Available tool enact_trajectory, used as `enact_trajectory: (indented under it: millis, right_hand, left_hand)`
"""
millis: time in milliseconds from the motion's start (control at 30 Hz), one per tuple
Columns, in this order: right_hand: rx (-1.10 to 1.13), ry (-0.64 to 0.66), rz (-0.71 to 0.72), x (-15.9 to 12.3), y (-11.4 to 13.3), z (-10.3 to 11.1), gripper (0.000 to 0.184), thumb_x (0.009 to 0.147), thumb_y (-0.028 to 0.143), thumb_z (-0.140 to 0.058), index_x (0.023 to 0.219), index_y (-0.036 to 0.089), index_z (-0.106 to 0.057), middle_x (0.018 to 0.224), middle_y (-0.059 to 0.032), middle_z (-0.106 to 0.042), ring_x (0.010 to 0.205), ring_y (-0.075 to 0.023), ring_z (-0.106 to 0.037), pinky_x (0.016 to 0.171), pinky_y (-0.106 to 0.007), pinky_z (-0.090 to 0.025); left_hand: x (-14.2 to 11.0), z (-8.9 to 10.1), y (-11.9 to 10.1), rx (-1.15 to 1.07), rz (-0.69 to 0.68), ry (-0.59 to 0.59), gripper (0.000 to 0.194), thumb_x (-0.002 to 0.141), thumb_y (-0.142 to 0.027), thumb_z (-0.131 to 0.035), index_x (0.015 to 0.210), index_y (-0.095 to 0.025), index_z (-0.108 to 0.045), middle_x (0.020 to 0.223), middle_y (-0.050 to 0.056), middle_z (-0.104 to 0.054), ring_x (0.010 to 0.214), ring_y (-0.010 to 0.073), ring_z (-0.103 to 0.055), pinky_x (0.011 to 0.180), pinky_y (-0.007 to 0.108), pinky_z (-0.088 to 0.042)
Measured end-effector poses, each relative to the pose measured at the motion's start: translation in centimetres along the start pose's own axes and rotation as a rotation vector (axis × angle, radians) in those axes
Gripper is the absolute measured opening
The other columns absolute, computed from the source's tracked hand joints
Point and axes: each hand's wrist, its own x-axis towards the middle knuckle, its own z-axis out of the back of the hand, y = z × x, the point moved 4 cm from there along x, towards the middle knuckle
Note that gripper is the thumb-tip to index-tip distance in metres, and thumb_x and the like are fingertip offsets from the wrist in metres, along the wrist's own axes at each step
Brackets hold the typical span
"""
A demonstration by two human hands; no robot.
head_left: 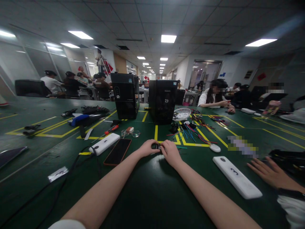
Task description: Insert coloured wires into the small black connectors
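My left hand [148,148] and my right hand [170,150] meet just above the green tabletop, fingers closed around a small dark piece [157,146]. Fingers cover most of it, so its kind cannot be made out. A thin green wire [183,147] shows to the right of my right hand; whether it joins the piece is hidden. Beyond my hands lie loose coloured wires [188,132] and dark connectors [174,127]. A phone with an orange-brown edge [118,152] lies left of my left hand.
Two black computer cases [125,98] stand ahead, near a white basket [182,114]. White numbered bars [237,178], glasses [133,134], a red screwdriver [111,129] and a black cable [71,171] lie around. Another person's hand [274,173] rests at right; another person sits across.
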Motion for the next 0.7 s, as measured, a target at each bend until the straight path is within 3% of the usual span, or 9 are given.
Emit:
enact_trajectory:
  millis: [133, 233, 333, 433, 500, 700]
  right_hand:
    - [0.03, 0.177, 0.164, -0.5, 1.2, -0.8, 0.011, 0.082, 0.019, -0.045, 0.083, 0.017, -0.056, 0.08, -0.0038, -0.056, 0.079, -0.0149, -0.05, 0.071, -0.026, -0.037]
    - [0.037, 0.252, 0.205, -0.6, 1.4, -1.1, 0.008, 0.08, 0.023, -0.051, 0.08, 0.018, -0.056, 0.081, -0.0032, -0.056, 0.08, -0.0148, -0.051, 0.072, -0.026, -0.038]
    - [0.02, 0.185, 0.135, -0.3, 0.6, -0.8, 0.013, 0.082, 0.027, -0.049, 0.086, 0.017, -0.057, 0.084, -0.0048, -0.057, 0.081, -0.0158, -0.051, 0.073, -0.028, -0.039]
    - [-0.028, 0.054, 0.021, 0.0, -1.0, 0.0, 0.021, 0.084, 0.02, -0.044, 0.101, 0.017, -0.055, 0.092, -0.0071, -0.056, 0.086, -0.0176, -0.05, 0.076, -0.03, -0.039]
    - [-0.065, 0.042, 0.012, 0.1, -1.7, 0.1, 0.025, 0.082, 0.017, -0.045, 0.106, 0.017, -0.054, 0.096, -0.0078, -0.055, 0.089, -0.0186, -0.048, 0.077, -0.031, -0.038]
    - [-0.173, 0.103, 0.092, 0.1, -2.0, -0.4, 0.014, 0.083, 0.016, -0.045, 0.087, 0.017, -0.059, 0.088, -0.0067, -0.054, 0.082, -0.0181, -0.046, 0.07, -0.03, -0.036]
  left_hand:
    - [0.1, 0.3, 0.1, -0.013, 0.07, -0.06, 0.035, 0.068, -0.03, -0.066, 0.098, -0.014, -0.06, 0.099, 0.009, -0.06, 0.093, 0.0225, -0.056, 0.085, 0.034, -0.043]
    - [0.2, 0.3, 0.3, -0.008, 0.107, -0.087, 0.033, 0.068, -0.028, -0.065, 0.097, -0.014, -0.06, 0.098, 0.008, -0.061, 0.092, 0.0225, -0.056, 0.084, 0.034, -0.043]
    - [0.2, 0.1, 0.3, -0.007, 0.086, -0.071, 0.033, 0.068, -0.032, -0.066, 0.095, -0.014, -0.061, 0.096, 0.008, -0.061, 0.09, 0.0227, -0.056, 0.083, 0.034, -0.044]
    - [0.2, 0.0, 0.2, -0.017, 0.058, -0.04, 0.037, 0.067, -0.035, -0.066, 0.097, -0.015, -0.062, 0.096, 0.008, -0.062, 0.09, 0.0228, -0.057, 0.083, 0.034, -0.043]
    - [0.1, 0.1, 0.1, -0.023, 0.052, -0.022, 0.039, 0.066, -0.036, -0.067, 0.099, -0.015, -0.062, 0.098, 0.008, -0.062, 0.091, 0.0231, -0.057, 0.083, 0.034, -0.043]
    - [0.1, 0.2, -0.3, -0.042, 0.024, 0.015, 0.042, 0.065, -0.037, -0.069, 0.099, -0.015, -0.062, 0.099, 0.008, -0.063, 0.092, 0.0236, -0.056, 0.084, 0.034, -0.043]
